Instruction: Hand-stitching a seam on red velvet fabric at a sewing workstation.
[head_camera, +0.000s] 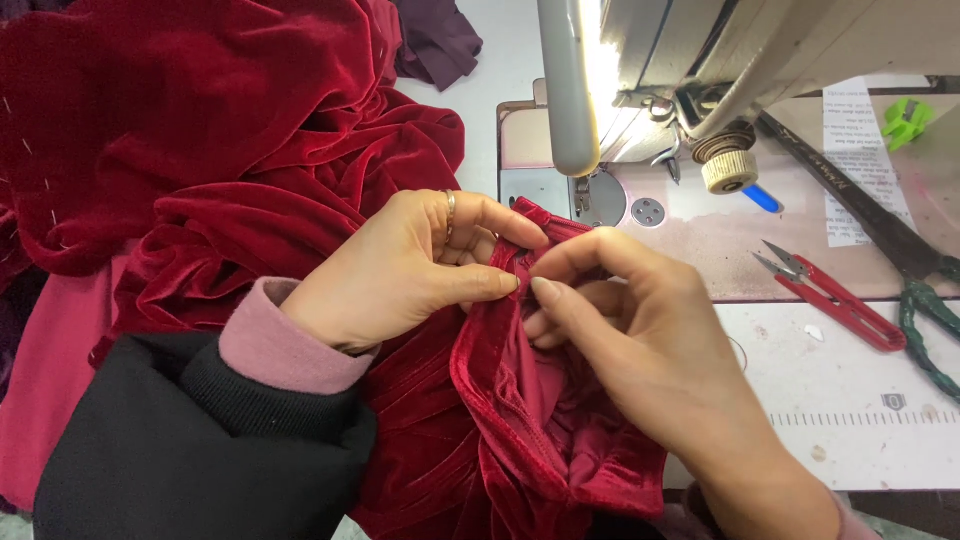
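Your two hands pinch the edge of the red velvet cloth (300, 170) in front of the sewing machine (690, 70).

Your left hand (400, 270) is closed narrow, thumb and fingers squeezing the folded edge (480, 380). Your right hand (630, 330) pinches the same edge just beside it, fingertips almost touching the left thumb. The edge runs long from the bottom of the picture up toward the machine's needle, and its top end points there. The rest of the cloth is piled on the left. Red snips (830, 295) and big scissors (880, 230) lie on the table (860, 400) to the right, well apart from your hands.
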